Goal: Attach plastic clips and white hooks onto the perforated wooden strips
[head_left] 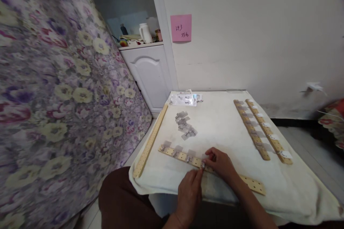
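In front of me a pale wooden strip with rows of holes (pixel 182 156) lies at a slant near the table's front edge. Along it stand several small clear plastic cards (pixel 177 148), each with a shiny metal piece at its foot. My right hand (pixel 220 162) is closed in a pinch at one such card with a metal piece (pixel 203 164), partly hidden by the fingers. From the front, my left hand (pixel 189 188) presses its closed fingertips against the strip's near edge, just below that piece. The right forearm covers part of the strip.
A loose pile of clear cards with metal pieces (pixel 185 125) lies beyond the strip. Another holed strip (pixel 150 141) runs along the left edge. Two loaded strips (pixel 251 128) (pixel 268 130) lie at right. Flat packets (pixel 183 100) rest at the back, by the wall (pixel 215 57).
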A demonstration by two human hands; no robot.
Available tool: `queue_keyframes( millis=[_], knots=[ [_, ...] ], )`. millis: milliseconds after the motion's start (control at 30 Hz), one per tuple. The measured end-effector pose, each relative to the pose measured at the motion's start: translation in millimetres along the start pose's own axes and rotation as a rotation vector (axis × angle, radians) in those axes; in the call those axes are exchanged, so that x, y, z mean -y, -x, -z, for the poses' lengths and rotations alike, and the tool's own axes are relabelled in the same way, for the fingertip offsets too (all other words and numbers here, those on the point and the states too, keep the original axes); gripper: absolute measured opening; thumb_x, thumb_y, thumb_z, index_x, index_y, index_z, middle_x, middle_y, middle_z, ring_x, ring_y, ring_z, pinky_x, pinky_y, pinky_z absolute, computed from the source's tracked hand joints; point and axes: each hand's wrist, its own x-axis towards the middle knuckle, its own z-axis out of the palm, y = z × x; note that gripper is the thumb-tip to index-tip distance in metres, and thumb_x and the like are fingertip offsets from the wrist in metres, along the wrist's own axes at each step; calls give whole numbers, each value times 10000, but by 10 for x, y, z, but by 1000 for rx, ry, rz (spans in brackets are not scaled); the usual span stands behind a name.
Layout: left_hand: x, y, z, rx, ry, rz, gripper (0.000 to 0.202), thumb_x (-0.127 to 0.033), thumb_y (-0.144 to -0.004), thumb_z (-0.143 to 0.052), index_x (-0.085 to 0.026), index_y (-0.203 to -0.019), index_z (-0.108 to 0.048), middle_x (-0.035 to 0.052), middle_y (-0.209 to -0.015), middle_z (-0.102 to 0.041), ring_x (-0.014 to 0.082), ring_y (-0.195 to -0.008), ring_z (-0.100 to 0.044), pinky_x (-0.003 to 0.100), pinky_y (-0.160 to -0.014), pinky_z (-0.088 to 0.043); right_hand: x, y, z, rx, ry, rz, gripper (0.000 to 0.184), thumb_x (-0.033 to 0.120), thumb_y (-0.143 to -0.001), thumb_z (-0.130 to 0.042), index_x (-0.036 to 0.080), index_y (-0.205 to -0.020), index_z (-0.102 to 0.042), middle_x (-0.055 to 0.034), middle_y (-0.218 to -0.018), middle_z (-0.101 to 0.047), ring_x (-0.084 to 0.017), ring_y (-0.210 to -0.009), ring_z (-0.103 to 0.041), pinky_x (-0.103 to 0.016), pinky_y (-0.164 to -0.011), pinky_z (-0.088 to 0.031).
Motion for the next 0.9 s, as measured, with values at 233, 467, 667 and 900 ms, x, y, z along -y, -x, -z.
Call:
queue_keyframes(
  millis=[233,467,667,900],
  knots=[
    [-14,4,9,46,-32,22,531,-24,-801,-379,-187,-1303,-436,85,-970,-593,203,-889,-550,360,-761,-519,-14,-9,-1,15,-23,-11,217,339,-673,-667,219,-848,-622,13,-692,-654,-161,-650,-597,-257,-614,-400],
    [-13,-19,7,48,-59,24,515,-15,-787,-386,-189,-1266,-461,78,-950,-599,200,-868,-557,340,-729,-522,-42,-55,-13,34,-31,-41,265,357,-645,-694,221,-862,-627,-1,-768,-664,-163,-687,-594,-257,-628,-401],
    [13,-26,-11,41,-75,2,511,-9,-770,-394,-178,-1246,-471,78,-944,-599,201,-861,-557,336,-728,-523,-46,-92,-10,83,-40,-58,289,317,-641,-683,217,-907,-626,-1,-823,-663,-152,-697,-580,-252,-636,-394],
    [16,-22,-7,43,-80,21,548,-7,-737,-399,-195,-1247,-468,70,-953,-600,200,-867,-565,328,-733,-527,-22,-71,14,74,-36,-43,304,351,-643,-697,203,-902,-637,-19,-842,-670,-167,-735,-592,-263,-662,-403]
  ],
)
